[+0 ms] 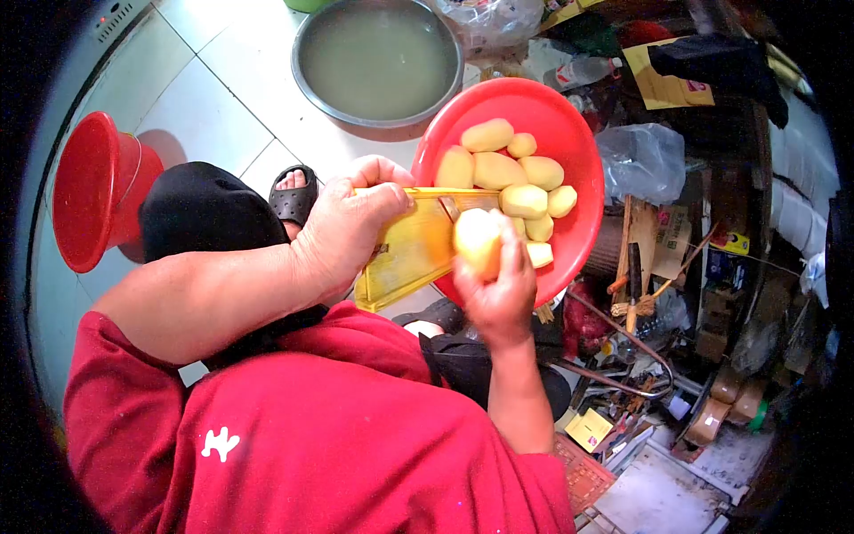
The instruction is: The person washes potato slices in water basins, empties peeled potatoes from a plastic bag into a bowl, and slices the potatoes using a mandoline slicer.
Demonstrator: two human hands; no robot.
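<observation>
My left hand (351, 218) grips the near end of a yellow slicer board (409, 249), its thumb on top. The board slants out toward a red basin (574, 169), its far end over the basin's left side. In my right hand (503, 298) is a peeled potato (478, 243), held at the board's right part, the fingers wrapped round its right side. Several peeled potatoes (498, 171) lie in the basin, some of them cut flat at one end.
A grey basin of cloudy water (378, 58) stands at the top. At the left is a red bucket (84, 191) on white tiles. Clutter fills the right side, with a plastic bag (640, 160), a bottle (583, 73) and a metal frame (636, 387).
</observation>
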